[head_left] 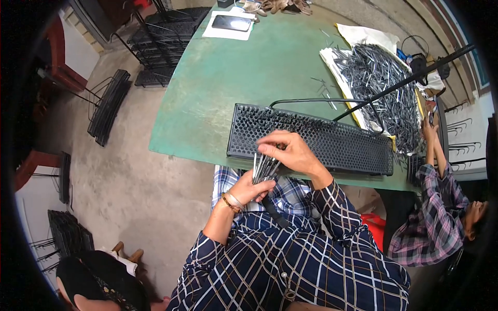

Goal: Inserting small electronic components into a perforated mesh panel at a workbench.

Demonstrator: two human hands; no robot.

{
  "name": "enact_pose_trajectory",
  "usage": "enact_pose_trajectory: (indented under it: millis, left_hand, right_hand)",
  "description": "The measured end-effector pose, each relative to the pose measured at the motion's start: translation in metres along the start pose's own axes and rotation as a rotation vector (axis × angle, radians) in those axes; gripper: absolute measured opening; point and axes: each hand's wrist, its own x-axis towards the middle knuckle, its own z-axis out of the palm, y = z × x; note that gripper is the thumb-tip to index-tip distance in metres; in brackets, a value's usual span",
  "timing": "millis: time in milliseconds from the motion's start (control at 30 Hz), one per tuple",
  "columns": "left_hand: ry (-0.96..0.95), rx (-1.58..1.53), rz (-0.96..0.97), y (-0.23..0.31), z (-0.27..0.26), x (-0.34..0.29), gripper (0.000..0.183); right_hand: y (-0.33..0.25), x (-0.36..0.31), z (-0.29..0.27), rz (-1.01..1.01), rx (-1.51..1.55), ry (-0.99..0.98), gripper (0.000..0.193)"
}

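Note:
Down at the table's near edge, my left hand [250, 187] is closed round a bundle of thin dark strips [265, 167], their ends fanned upward. My right hand [295, 153] reaches over the top of the bundle with thumb and fingers drawn together by the strip ends. Whatever lies between those fingertips is hidden. Just beyond both hands lies a long black board [342, 147] covered in rows of small holes or studs. Dark tufts stand along part of its far side. A bent black wire frame [311, 100] and a long black rod [404, 83] extend from it.
The green table [207, 103] carries a heap of loose strips [381, 78] on a white sack at the right. A phone [231, 23] lies at the far left. Another person [436, 217] works at the right; a second sits lower left. Black racks [109, 106] stand on the floor.

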Motion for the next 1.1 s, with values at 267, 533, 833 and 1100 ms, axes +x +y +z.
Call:
enact_pose_trajectory:
  millis: [267, 533, 833, 1100]
  left_hand:
    - [-0.002, -0.136, 0.029, 0.000, -0.013, -0.008, 0.024]
    - [0.229, -0.205, 0.148, -0.007, -0.042, -0.023, 0.041]
    - [0.390, -0.236, 0.331, 0.001, -0.068, -0.030, 0.034]
    - [0.362, -0.241, 0.298, -0.002, -0.055, -0.026, 0.031]
  right_hand:
    - [0.001, 0.022, 0.011, 0.063, 0.271, 0.279, 0.019]
    - [0.012, 0.061, 0.043, -0.381, -0.289, 0.575, 0.014]
    - [0.025, 0.061, 0.056, -0.443, -0.437, 0.479, 0.013]
    - [0.015, 0.055, 0.056, -0.409, -0.405, 0.430, 0.012]
